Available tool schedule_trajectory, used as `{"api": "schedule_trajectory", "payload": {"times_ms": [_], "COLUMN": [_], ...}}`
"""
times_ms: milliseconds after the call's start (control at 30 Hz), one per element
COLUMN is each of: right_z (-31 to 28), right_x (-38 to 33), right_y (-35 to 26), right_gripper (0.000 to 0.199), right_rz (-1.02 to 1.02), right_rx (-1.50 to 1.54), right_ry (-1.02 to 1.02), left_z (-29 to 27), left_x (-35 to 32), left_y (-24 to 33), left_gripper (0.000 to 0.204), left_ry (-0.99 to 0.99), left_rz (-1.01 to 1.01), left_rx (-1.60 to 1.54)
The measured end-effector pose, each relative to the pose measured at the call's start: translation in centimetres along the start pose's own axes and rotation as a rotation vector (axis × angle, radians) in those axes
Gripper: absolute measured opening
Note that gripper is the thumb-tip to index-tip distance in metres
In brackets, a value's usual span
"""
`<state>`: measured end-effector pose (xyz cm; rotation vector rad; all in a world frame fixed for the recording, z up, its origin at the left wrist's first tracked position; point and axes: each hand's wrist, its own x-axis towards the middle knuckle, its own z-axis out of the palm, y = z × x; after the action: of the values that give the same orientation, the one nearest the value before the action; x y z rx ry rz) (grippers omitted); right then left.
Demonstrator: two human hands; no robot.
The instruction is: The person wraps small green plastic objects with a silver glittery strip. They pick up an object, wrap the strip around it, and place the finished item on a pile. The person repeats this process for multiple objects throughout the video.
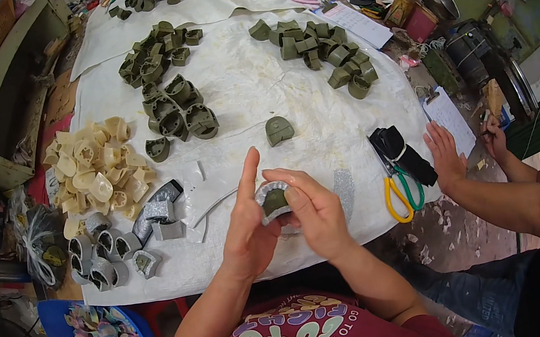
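Between my two hands is a D-shaped green heel block (276, 202), with a silver glittery strip around its curved side. My left hand (245, 226) presses against its left side, index finger stretched upward. From the right, my right hand (319, 216) grips it, with the thumb on its near edge and the fingers over the top. Just beyond my hands lies a single green heel block (279, 130). To the left stand several silver-covered heel blocks (103, 257), beside dark and silver strips (157, 209) and pale strips (208, 204).
Cream moulded pieces (99, 172) are heaped at left. Green block clusters lie at centre-left (178, 109) and far right (321, 46). Scissors (401, 202) rest by black cloth (405, 158). Another person's hand (446, 152) is on the table's right edge. A blue tub (62, 332) holds scraps.
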<state>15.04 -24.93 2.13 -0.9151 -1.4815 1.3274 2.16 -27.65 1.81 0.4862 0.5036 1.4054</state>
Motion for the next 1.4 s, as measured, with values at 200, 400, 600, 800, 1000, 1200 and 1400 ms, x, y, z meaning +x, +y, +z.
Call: {"api": "schedule_trajectory", "payload": {"times_ms": [200,400,600,800,1000,1200,1400], "right_z": [2.0,1.1,3.1,3.4,4.1,-3.4,-6.8], "right_x": [-0.1,1.5,0.9,0.8,1.4,0.3,-2.9], "right_y": [-0.5,0.2,1.7,1.0,0.9,1.0,0.3], "right_gripper": [0.031,0.028,0.033,0.035,0.031,0.019,0.013], "right_rz": [0.133,0.236,0.174,0.137,-0.029,-0.115,-0.249], "right_rx": [-0.020,0.310,0.046,0.115,-0.077,-0.467,-0.856], "right_ry": [0.099,-0.058,0.056,-0.135,-0.195,0.184,0.005], "left_z": [-1.1,-1.2,-1.4,-2.0,-4.2,-12.3,-16.7], "left_x": [0.7,0.5,0.4,-0.1,-3.4,-8.0,-9.8], "left_y": [-2.4,-0.4,-0.7,1.6,5.6,15.2,16.3], "left_gripper": [0.044,0.035,0.030,0.036,0.035,0.037,0.035], "left_ry": [0.248,0.159,0.334,0.296,0.399,0.780,0.783], "left_rz": [0.254,0.128,0.172,0.127,0.234,0.586,0.295], "left_rx": [0.496,0.123,0.370,0.146,0.682,1.977,2.366]}}
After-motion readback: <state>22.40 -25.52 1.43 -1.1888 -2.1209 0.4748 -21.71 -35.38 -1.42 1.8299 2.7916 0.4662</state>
